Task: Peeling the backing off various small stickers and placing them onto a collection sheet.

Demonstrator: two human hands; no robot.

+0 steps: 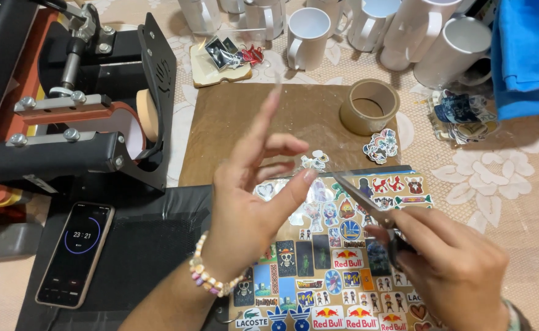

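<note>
Left hand (254,202) raised over the desk, fingers spread apart and partly blurred; index points up, thumb stretched toward the blades. It clasps nothing that can be made out. A beaded bracelet (211,279) of pale and pink beads sits on its wrist.

Right hand (456,266) low at right, grip closed around the dark handles of metal scissors (367,199), blades angled up and left, tips just beside the left thumb.

Under both hands lies a glossy printed sheet of colourful stickers (331,270), flat on the desk. Just above the blades, a small cut-out sticker (314,160) rests on a brown paper mat (245,116).

Roll of brown packing tape (369,106) stands on the mat's right end; a small pile of cut stickers (381,146) near it. Row of plain white ceramic mugs (309,37) along the far edge. Black mug heat press (91,104) at left, a black smartphone (76,254) with a lit timer screen in front of it. Blue cloth (527,55) at far right.
</note>
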